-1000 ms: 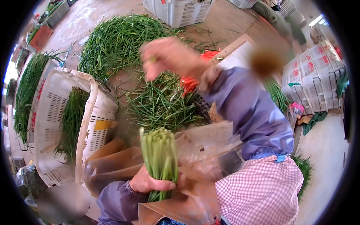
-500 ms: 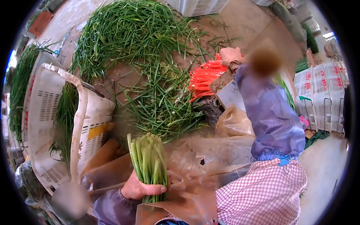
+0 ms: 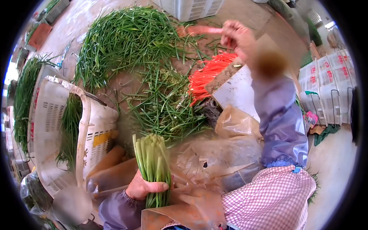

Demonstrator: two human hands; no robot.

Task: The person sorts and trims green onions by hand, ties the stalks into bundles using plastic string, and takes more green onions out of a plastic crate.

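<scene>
My left hand is wrapped round a bunch of chives, its pale cut ends pointing up, above my lap. My right hand is raised at the upper right, fingers pinched on a red plastic tie that stretches out to the left and is blurred. Below that hand lies a pile of red ties, spread beside a white board with a dirty edge.
Loose chive leaves lie heaped on the floor ahead, with trimmings nearer. On the left stands a white crate with chives in it. White crates are stacked at the right. A brown plastic sheet covers my lap.
My right hand has lifted up and away from the pile of red ties, drawing one tie out with it. My left hand keeps the bunch in nearly the same place.
</scene>
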